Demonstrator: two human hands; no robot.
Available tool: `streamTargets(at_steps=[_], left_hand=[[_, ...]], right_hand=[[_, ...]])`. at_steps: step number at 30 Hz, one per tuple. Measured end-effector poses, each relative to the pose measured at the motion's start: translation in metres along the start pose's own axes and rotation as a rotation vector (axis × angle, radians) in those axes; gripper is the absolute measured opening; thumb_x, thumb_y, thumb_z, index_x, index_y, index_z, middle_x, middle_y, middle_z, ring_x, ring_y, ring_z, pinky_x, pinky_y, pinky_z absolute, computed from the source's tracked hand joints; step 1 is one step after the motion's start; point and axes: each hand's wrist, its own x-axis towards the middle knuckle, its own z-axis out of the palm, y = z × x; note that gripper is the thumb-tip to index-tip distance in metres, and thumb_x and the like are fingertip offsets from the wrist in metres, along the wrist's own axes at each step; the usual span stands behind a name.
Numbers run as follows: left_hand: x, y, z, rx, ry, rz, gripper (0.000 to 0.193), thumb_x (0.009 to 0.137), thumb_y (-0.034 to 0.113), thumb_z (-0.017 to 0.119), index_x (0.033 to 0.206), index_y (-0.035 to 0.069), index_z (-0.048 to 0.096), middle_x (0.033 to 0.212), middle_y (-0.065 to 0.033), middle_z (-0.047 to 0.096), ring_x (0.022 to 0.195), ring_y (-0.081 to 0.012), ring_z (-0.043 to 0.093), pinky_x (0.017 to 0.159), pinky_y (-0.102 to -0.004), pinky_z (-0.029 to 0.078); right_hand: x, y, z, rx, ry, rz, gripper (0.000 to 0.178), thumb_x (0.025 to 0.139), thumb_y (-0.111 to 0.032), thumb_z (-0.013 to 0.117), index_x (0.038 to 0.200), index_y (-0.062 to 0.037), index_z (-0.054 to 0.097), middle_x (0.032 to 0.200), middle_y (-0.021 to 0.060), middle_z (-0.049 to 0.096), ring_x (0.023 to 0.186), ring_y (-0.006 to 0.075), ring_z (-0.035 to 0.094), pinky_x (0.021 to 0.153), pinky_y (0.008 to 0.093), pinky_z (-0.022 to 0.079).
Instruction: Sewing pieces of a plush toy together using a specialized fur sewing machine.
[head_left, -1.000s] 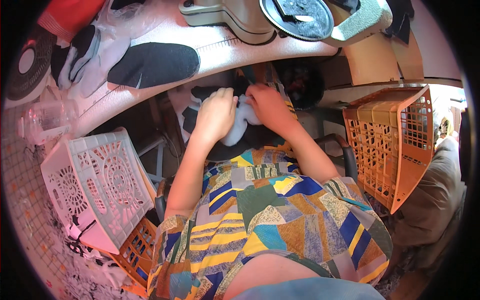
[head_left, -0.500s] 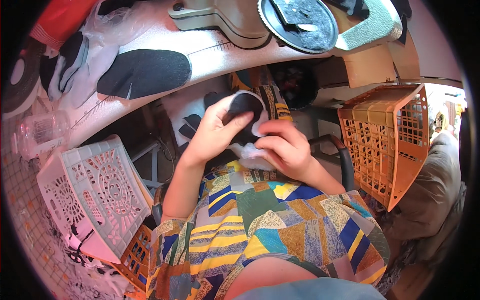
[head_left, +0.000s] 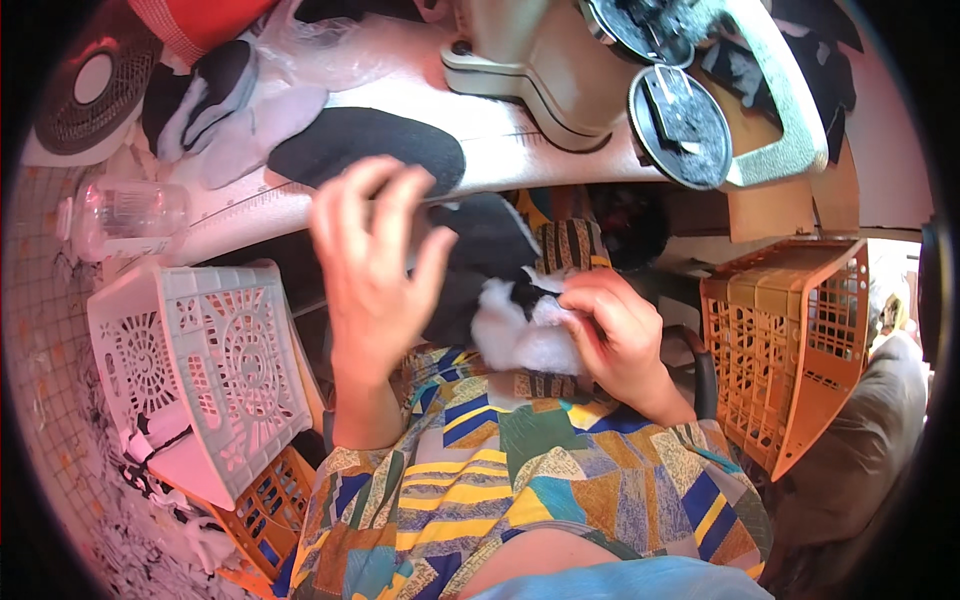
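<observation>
A white, ruler-marked table (head_left: 490, 130) bears a beige metal sewing machine (head_left: 540, 75); a flat black oval fabric piece (head_left: 350, 137); crumpled clear plastic film (head_left: 330, 55).

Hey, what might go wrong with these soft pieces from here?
Only the right hand pinches the white fluffy piece, so it might slip loose. The dark oval piece lies near the front edge of the table; the open left hand, overlapping it in this view, might nudge it off.

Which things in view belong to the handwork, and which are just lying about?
Likely in use:
- white fluffy piece, in the right hand
- black oval piece, near the open left hand

Apparently lying about:
- clear container
- white crate
- rightmost orange crate
</observation>
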Motion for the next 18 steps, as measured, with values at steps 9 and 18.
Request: streamTargets(at_steps=[9,18], left_hand=[[0.032,-0.075,0.014,-0.38,0.418,-0.096,0.034,0.07,-0.009,0.055,0.102,-0.001,0.063,0.104,-0.0099,0.064,0.101,-0.0243,0.059,0.093,-0.035,0.043],[0.061,-0.137,-0.03,-0.315,1.079,-0.496,0.033,0.093,0.017,0.055,0.109,-0.012,0.05,0.109,-0.0194,0.057,0.095,-0.0255,0.057,0.084,-0.0358,0.045]], right_hand=[[0.0,-0.002,0.008,0.035,-0.068,-0.047,0.021,0.069,0.006,0.069,0.087,-0.0002,0.059,0.085,0.0143,0.061,0.074,0.0304,0.061,0.066,0.0348,0.05],[0.001,0.003,0.012,0.069,-0.074,-0.021,0.022,0.069,0.007,0.069,0.087,0.0002,0.058,0.084,0.0152,0.06,0.075,0.0309,0.061,0.066,0.0357,0.05]])
